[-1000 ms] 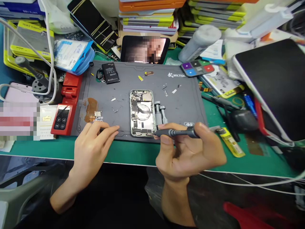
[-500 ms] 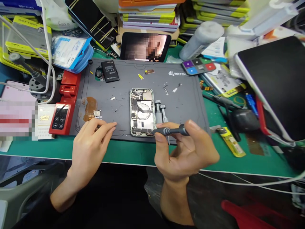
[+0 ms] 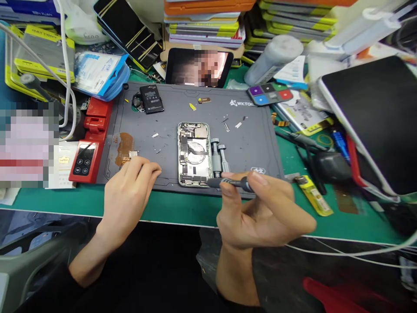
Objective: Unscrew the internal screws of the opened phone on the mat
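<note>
An opened phone (image 3: 195,158) lies on a grey mat (image 3: 169,113), its inner parts showing. My right hand (image 3: 257,208) is closed around a dark screwdriver (image 3: 231,183), whose front end reaches the phone's lower right corner; the tip is too small to make out. Two grey screwdrivers (image 3: 216,158) lie just right of the phone. My left hand (image 3: 130,195) rests at the mat's front edge, left of the phone, fingers drawn together; whatever they may hold is hidden. Near its knuckles is a small metal part (image 3: 133,154). A black battery (image 3: 151,99) lies farther back.
A red device (image 3: 84,161) stands at the mat's left edge. Behind the mat are a lit phone screen (image 3: 195,67), a grey bottle (image 3: 273,58) and stacked boxes (image 3: 205,30). A large tablet (image 3: 374,121) and a yellow packet (image 3: 314,195) lie right. Small parts dot the mat.
My right hand has shifted slightly right and turned, with the screwdriver still in its fingers and lying more level. My left hand has barely moved. The view has shifted a little.
</note>
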Tool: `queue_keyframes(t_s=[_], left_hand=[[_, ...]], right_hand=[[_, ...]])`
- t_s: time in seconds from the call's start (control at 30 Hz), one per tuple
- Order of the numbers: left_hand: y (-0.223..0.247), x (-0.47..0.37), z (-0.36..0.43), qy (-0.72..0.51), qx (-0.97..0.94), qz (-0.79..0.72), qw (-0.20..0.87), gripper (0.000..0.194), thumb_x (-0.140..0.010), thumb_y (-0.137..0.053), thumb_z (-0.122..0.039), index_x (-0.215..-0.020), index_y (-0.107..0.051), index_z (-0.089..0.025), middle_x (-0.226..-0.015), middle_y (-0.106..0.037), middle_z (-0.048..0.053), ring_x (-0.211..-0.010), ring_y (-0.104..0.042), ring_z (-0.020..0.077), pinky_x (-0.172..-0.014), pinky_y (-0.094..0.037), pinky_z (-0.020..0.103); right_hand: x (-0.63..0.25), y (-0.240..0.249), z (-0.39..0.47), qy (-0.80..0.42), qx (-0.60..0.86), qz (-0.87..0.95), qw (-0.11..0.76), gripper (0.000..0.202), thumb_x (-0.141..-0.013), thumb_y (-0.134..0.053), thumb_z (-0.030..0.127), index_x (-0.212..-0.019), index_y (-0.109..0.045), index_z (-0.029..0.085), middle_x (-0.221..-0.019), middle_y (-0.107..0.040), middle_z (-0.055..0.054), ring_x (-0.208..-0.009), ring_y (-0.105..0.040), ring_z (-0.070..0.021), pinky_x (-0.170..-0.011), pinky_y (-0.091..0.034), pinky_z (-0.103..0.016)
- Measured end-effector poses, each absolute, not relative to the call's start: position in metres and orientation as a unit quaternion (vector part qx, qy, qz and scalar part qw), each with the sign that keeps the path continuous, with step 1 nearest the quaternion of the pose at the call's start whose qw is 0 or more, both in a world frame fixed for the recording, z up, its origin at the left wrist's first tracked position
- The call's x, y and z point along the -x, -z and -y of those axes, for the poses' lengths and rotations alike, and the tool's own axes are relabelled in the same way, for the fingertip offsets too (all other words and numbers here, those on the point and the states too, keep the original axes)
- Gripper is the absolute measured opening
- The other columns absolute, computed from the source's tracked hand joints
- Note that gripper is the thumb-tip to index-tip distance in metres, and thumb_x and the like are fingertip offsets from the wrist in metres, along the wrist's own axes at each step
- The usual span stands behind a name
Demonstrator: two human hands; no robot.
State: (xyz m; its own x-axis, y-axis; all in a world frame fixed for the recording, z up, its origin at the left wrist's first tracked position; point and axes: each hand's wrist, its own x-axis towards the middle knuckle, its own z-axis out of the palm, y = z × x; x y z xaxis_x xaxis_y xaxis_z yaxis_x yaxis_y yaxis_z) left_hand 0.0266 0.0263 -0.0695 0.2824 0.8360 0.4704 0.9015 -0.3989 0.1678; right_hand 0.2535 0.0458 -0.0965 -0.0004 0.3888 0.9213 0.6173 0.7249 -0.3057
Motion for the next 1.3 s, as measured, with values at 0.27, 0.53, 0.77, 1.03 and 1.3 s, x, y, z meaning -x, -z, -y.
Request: queue_keyframes(t_s=[0.27,0.53,0.77,1.03,1.3], left_hand=[[0.071,-0.024,-0.024,0.302,0.78,0.548,0.01,0.011,-0.108,-0.068,-0.016,-0.113,-0.078,-0.016,-0.106,-0.073,0.003,-0.095,-0.071,0.0175,-0.082,-0.053,0.032],[0.068,-0.028,-0.03,0.266,0.794,0.543,0.07,0.008,-0.105,-0.07,-0.012,-0.109,-0.075,-0.016,-0.105,-0.073,0.001,-0.085,-0.07,0.0158,-0.066,-0.047,0.032],[0.067,-0.029,-0.031,0.248,0.804,0.539,0.042,0.005,-0.114,-0.058,-0.021,-0.113,-0.06,-0.017,-0.11,-0.069,0.003,-0.09,-0.068,0.0147,-0.068,-0.043,0.031],[0.061,-0.049,-0.01,0.399,0.611,0.492,-0.473,0.024,-0.122,-0.038,-0.043,-0.112,-0.05,-0.024,-0.093,-0.054,-0.003,-0.08,-0.051,0.0102,-0.077,-0.043,0.028],[0.072,-0.053,-0.01,0.447,0.574,0.461,-0.508,0.032,-0.122,-0.041,-0.043,-0.1,-0.049,-0.021,-0.081,-0.053,-0.004,-0.071,-0.045,0.0094,-0.066,-0.037,0.027]], right_hand=[[-0.254,0.096,-0.047,0.087,0.365,0.679,0.631,0.058,-0.098,-0.074,0.01,-0.153,-0.065,0.026,-0.108,-0.071,-0.006,-0.088,-0.074,-0.019,-0.072,-0.063,-0.035],[-0.252,0.095,-0.041,0.036,0.366,0.687,0.627,0.068,-0.095,-0.069,0.001,-0.157,-0.061,0.028,-0.115,-0.073,-0.006,-0.097,-0.075,-0.0211,-0.077,-0.065,-0.038],[-0.25,0.099,-0.04,0.043,0.374,0.699,0.608,0.077,-0.092,-0.072,-0.002,-0.162,-0.054,0.026,-0.119,-0.074,-0.008,-0.101,-0.077,-0.0223,-0.085,-0.066,-0.042],[-0.248,0.11,-0.036,0.061,0.417,0.722,0.549,0.101,-0.083,-0.082,-0.002,-0.171,-0.039,0.023,-0.138,-0.071,-0.016,-0.1,-0.079,-0.0242,-0.071,-0.068,-0.034],[-0.244,0.09,-0.032,-0.057,0.376,0.628,0.679,0.086,-0.088,-0.074,-0.001,-0.164,-0.051,0.032,-0.119,-0.065,-0.006,-0.084,-0.077,-0.0152,-0.066,-0.069,-0.03]])
